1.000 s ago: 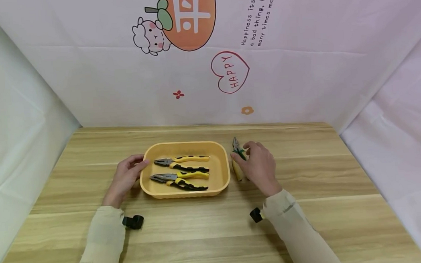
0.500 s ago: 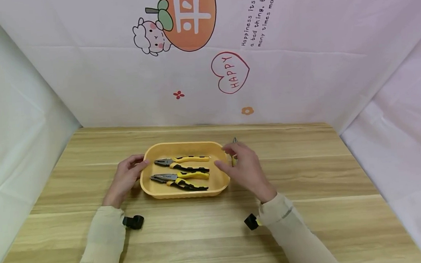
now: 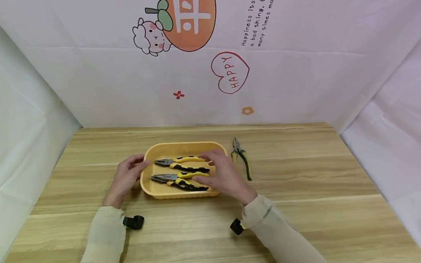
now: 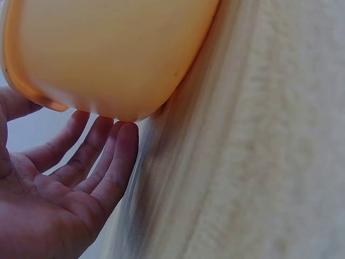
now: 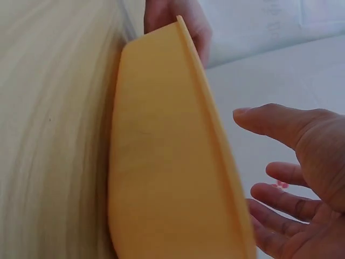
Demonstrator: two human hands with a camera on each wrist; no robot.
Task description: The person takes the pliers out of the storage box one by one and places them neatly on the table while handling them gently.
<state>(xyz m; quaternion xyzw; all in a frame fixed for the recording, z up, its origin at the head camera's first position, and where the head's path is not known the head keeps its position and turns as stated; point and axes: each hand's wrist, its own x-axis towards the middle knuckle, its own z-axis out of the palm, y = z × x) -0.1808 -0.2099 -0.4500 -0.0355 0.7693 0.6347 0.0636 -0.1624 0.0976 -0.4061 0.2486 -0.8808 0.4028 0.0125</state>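
A yellow plastic tray (image 3: 218,148) holds two pairs of pliers with yellow-and-black handles, the upper pliers (image 3: 181,168) and the lower pliers (image 3: 170,177). At the tray's left end my left hand (image 3: 125,177) holds the wall, thumb at the rim and fingertips against the outside, as the left wrist view shows. My right hand (image 3: 225,177) hovers over the tray's right part, fingers spread and nothing between them; it hides some of the handles. Green-and-yellow handled pliers (image 3: 237,148) lie on the table just right of the tray, handles apart.
The wooden table (image 3: 188,237) runs back to a white printed cloth (image 3: 121,96). More white cloth hangs at the left and right sides. A small black wrist camera (image 3: 237,226) sits at each sleeve.
My right hand has left the green-handled pliers and moved left over the tray, uncovering those pliers on the table. My left hand and the tray have stayed put.
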